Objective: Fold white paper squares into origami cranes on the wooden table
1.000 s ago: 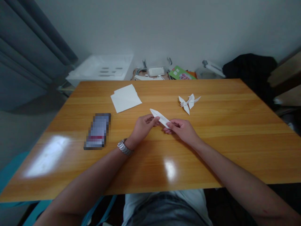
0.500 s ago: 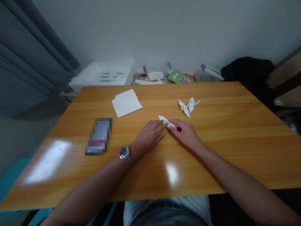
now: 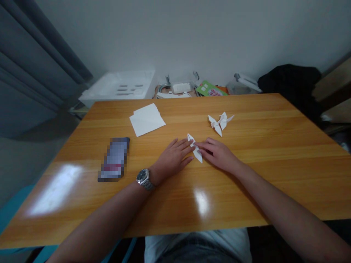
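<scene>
Left hand [image 3: 172,159] and right hand [image 3: 218,153] nearly together, fingertips pressing narrow folded white paper [image 3: 196,151] onto wooden table [image 3: 246,182]. Paper crane [image 3: 218,122] looks done nearby; loose white sheets [image 3: 147,119] remain unfolded.

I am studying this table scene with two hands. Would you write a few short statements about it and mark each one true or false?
1. A steel wristwatch sits on the left wrist. True.
2. A narrow folded piece of white paper lies between the left hand and the right hand. True.
3. The white origami crane sits in the right hand. False: it rests on the orange wooden table, apart from both hands.
4. The dark, pixelated, phone-like slab lies to the right of the right hand. False: it lies to the left of the left hand.
</scene>
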### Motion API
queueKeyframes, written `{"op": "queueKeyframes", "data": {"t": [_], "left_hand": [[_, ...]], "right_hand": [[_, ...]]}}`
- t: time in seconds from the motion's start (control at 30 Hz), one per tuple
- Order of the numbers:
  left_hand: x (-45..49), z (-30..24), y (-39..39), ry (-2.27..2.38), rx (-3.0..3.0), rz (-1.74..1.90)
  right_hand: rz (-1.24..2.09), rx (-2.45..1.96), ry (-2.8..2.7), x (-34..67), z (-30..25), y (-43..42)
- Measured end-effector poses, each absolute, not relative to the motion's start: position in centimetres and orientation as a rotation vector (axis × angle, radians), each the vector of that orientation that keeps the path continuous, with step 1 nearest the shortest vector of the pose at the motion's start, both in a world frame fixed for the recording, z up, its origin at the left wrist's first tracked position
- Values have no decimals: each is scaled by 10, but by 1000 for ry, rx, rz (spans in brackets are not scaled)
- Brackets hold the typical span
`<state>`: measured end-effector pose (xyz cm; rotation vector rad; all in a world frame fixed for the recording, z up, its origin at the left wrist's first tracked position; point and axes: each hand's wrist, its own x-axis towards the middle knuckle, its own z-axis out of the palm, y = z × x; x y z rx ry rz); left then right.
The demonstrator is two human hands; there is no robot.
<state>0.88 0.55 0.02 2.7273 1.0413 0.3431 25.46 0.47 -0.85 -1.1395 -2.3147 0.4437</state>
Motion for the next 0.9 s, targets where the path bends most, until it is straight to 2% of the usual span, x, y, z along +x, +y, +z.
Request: {"op": "queueKeyframes", "data": {"t": [0.77,0.9], "left_hand": [[2,2,8,1047,2696,323],[2,1,9,1040,2687,316]], "right_hand": [[474,-1173,-2341,254,-8,7],[394,-1189,-2405,255,-9,8]]}}
